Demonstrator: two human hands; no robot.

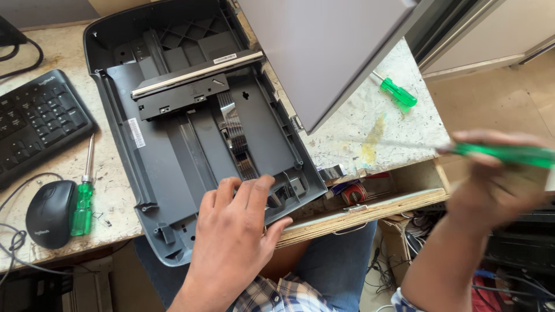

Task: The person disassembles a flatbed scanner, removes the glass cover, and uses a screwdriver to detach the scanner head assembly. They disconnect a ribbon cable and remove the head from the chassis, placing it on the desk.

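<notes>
- Left hand (231,242) resting flat on the near edge of the opened scanner base (196,133), fingers spread and pressing down, gripping nothing.
- Right hand (497,179) raised off to the right, fingers closed around a green-handled screwdriver (509,153), blurred in motion, well clear of the base.
- Scanner base lying tilted on the stone desktop (370,133), near corner overhanging the edge above the lap; grey lid (324,52) propped open behind.
- Best to keep firm downward pressure with the left palm, since the overhanging corner looks liable to tip.
- Worth steadying the tip before touching down: ribbon cable (237,136) and scan bar (196,78) lie exposed.
- Two more green screwdrivers (84,199) (396,92) on the desk, beside mouse (49,214) and keyboard (37,124).
</notes>
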